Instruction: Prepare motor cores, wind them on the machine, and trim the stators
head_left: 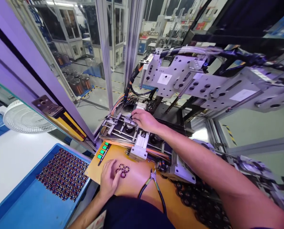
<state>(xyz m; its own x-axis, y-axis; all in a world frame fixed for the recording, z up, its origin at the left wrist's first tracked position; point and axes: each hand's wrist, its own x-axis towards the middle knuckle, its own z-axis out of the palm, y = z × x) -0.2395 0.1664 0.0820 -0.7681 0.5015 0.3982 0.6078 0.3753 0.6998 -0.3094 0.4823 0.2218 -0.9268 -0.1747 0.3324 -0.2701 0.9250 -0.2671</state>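
My right hand (pixel 143 120) reaches forward over the machine fixture (pixel 129 120), its fingertips pinched at the top of the metal block; whatever lies between them is too small to make out. On the orange work surface (pixel 138 168), my left hand (pixel 110 178) rests with fingers spread beside several small ring-shaped coils (pixel 123 175). Its thumb touches or nearly touches the nearest rings. Open-handled cutters (pixel 153 176) lie to the right of the rings.
At left, a blue tray (pixel 24 208) holds many small ring parts, with a white fan (pixel 28 117) behind it. Green buttons (pixel 102 152) sit at the surface's left edge. Dark round parts (pixel 204 203) lie at lower right. A metal plate assembly (pixel 180 76) hangs above.
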